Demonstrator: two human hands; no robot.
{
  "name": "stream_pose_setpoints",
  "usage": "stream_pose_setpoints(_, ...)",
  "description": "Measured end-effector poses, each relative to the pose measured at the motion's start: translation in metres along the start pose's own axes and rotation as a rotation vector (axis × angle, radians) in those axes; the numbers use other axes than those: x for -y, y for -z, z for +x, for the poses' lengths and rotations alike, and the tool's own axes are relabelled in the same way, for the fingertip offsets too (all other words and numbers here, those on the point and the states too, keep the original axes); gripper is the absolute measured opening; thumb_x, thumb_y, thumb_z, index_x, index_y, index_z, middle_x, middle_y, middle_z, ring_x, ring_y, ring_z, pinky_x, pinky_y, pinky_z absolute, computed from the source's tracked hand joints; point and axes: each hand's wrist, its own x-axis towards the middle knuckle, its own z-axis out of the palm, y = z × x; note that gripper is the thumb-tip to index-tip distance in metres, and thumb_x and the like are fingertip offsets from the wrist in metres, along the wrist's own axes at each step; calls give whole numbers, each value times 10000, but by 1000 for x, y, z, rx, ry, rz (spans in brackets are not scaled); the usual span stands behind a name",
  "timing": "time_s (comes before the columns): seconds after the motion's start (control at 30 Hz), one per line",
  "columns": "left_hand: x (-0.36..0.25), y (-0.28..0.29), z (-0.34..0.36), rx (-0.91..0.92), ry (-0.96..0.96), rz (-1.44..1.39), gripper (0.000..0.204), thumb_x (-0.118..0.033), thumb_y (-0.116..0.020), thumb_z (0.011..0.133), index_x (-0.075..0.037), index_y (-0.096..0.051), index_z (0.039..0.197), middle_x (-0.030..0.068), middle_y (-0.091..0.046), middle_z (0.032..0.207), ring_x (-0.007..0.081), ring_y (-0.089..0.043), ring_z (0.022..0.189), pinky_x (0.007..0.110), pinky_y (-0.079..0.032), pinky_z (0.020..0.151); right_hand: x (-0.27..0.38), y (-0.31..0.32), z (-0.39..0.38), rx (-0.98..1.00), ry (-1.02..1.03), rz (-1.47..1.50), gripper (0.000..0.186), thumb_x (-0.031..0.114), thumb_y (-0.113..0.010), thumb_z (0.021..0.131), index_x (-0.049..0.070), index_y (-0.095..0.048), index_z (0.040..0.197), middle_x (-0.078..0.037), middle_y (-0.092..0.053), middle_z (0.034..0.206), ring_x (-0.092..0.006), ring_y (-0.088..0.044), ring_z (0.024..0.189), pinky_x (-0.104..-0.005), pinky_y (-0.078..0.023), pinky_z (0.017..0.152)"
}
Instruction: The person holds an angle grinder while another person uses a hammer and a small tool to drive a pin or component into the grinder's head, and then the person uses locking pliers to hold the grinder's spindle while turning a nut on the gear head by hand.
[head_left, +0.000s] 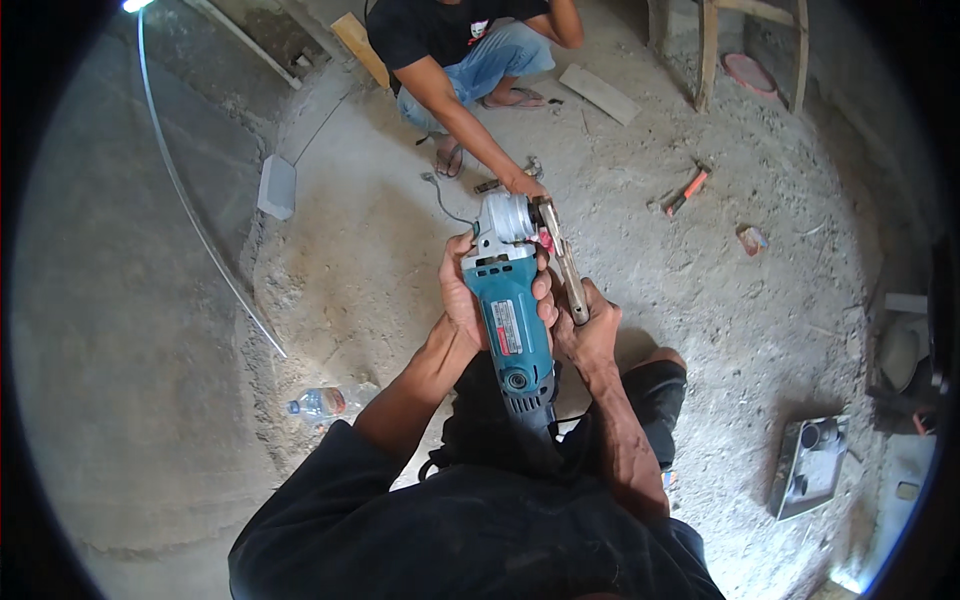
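A teal angle grinder point(510, 320) with a silver gear head point(505, 220) points away from me at the middle of the view. My left hand point(462, 295) is wrapped around its body from the left. My right hand point(590, 330) grips a long metal wrench point(562, 260) whose far end sits at the grinder's head. A crouching person in a black shirt and jeans reaches a hand point(525, 185) down to the floor just beyond the grinder's head.
Sandy concrete floor all around. A plastic bottle point(320, 403) lies at lower left, orange-handled pliers point(686, 190) at upper right, a grey block point(277, 186) at upper left, a metal tray point(810, 465) at lower right, a wooden frame point(710, 50) behind.
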Motion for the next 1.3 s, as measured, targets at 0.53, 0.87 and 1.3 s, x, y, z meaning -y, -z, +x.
stream_pose_setpoints(0.53, 14, -18, 22, -69, 59, -95, 835, -721, -521, 758, 33, -581, 1111, 178, -648, 834, 363, -647, 713, 474, -476, 748, -58, -9, 70, -98, 150, 118, 94, 8, -629, 789, 17, -559, 727, -144, -547, 601, -229, -562, 497, -358, -473, 511)
stream_pose_setpoints(0.87, 21, -14, 27, -31, 131, -198, 860, -718, -552, 743, 46, -556, 1138, 188, -654, 835, 383, -662, 742, 452, -476, 767, -87, -7, 113, -226, 517, 19, 264, 67, -730, 758, 59, -485, 659, -78, -442, 581, -188, -446, 488, -322, -393, 477)
stream_pose_setpoints(1.3, 45, 0, 34, 64, 94, -83, 719, -581, -554, 850, -26, -530, 1308, 212, -623, 1110, 396, -671, 806, 549, -539, 701, -59, -3, 130, -397, 422, 45, 372, 168, -642, 983, 38, -467, 682, -47, -440, 604, -122, -428, 530, -291, -365, 483)
